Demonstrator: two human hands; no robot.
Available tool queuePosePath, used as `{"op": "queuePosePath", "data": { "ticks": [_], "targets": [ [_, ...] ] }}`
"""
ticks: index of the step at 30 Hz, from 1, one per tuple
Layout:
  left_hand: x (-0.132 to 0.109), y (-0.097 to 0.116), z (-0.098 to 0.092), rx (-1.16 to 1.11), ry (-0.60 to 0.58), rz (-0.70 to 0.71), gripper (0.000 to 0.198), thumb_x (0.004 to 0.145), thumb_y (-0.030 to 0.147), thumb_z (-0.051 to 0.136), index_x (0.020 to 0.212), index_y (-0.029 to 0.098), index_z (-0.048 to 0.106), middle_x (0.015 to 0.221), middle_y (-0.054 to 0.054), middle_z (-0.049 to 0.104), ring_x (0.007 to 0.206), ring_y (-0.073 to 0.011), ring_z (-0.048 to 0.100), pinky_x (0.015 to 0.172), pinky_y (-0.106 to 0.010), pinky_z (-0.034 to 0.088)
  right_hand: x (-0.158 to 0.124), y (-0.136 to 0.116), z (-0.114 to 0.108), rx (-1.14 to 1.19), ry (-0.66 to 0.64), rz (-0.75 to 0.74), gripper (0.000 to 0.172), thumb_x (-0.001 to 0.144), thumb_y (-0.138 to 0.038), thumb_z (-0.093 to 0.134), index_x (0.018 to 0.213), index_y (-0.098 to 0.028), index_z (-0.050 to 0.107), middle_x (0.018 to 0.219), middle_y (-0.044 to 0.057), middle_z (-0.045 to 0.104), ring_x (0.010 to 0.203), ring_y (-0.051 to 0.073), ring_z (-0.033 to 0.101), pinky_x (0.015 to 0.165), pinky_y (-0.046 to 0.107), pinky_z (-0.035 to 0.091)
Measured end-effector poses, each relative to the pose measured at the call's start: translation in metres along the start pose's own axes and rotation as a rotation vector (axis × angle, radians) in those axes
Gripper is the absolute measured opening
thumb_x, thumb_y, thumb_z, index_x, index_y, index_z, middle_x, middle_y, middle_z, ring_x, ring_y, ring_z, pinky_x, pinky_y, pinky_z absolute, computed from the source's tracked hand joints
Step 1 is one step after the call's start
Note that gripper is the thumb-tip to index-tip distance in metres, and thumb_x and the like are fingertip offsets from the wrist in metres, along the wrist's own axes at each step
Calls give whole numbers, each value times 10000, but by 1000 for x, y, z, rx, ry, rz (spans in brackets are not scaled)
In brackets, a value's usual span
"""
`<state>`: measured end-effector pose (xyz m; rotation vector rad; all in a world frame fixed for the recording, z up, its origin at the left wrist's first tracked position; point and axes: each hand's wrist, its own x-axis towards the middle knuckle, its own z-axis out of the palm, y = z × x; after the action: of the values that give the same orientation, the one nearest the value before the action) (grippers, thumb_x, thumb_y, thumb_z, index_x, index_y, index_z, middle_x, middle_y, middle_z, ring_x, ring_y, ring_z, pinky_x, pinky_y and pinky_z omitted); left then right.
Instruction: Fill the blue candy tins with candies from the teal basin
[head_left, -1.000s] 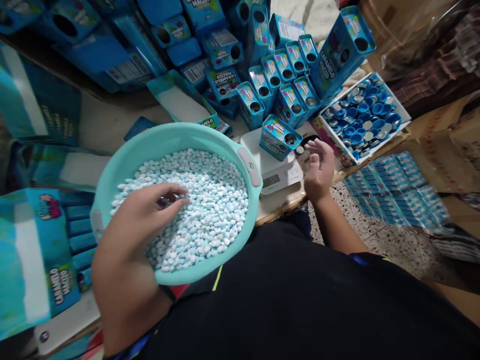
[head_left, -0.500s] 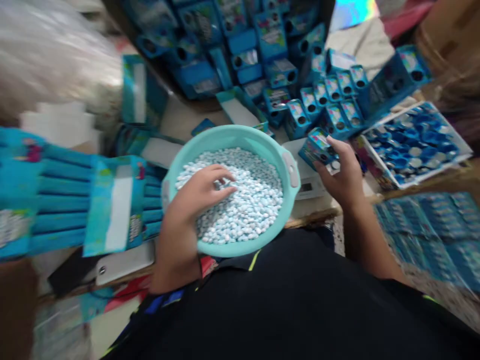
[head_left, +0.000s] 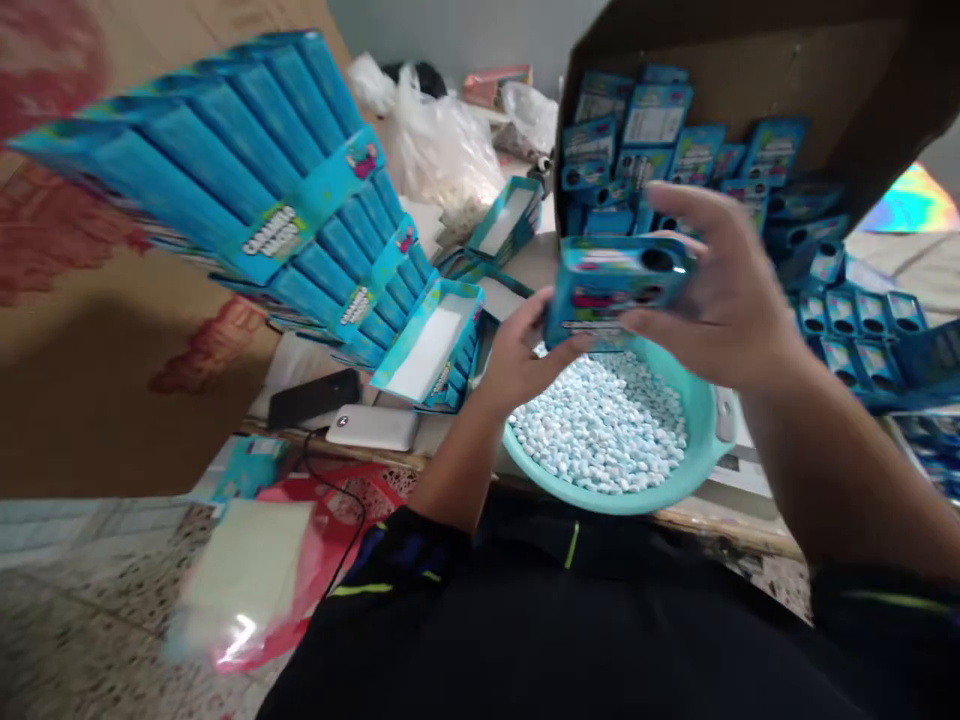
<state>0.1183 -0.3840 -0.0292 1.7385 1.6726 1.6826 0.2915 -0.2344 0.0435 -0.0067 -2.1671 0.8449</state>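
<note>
Right fingers (head_left: pixel 694 212) spread wide and grip a blue candy tin (head_left: pixel 616 290), left fingertips (head_left: pixel 561 318) pressed under its lower corner, and it's up above a teal plastic basin (head_left: pixel 709 450) heaped with pale blue candies (head_left: pixel 600 425), stacked blue display boxes (head_left: pixel 300 215) leaning left!

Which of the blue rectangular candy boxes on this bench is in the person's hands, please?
It is the small blue box held up between the left hand and right hand, above the turquoise bowl; no other box is held.
</note>
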Motion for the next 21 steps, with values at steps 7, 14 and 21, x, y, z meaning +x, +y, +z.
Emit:
{"op": "queuePosePath", "data": {
  "ticks": [7,14,21],
  "targets": [
    [-22,-2,-76,788,394,-325,518,1032,419,644,1494,212,537,1522,-170,621,1489,-327,538,1242,-495,461,92,16,156,319,-215,393,667,1030,-680,513,1588,-327,415,1378,85,665,1200,269,691,981,496,638],
    [-52,11,-97,1033,32,-773,565,986,453,720,1477,194,613,1447,-215,678,1390,-416,619,1183,-537,468,131,46,201,19,-348,255,737,791,-216,658,1509,-193,493,1481,159,664,1210,298,684,1041,447,583],
    [-56,12,-94,1058,-85,-978,442,1069,376,538,1455,171,607,1217,-203,784,1144,-332,769,929,-387,583,145,52,214,-329,-604,69,774,811,-242,631,1565,-139,490,1280,215,745,1051,354,716,843,432,545]
  ]
}}
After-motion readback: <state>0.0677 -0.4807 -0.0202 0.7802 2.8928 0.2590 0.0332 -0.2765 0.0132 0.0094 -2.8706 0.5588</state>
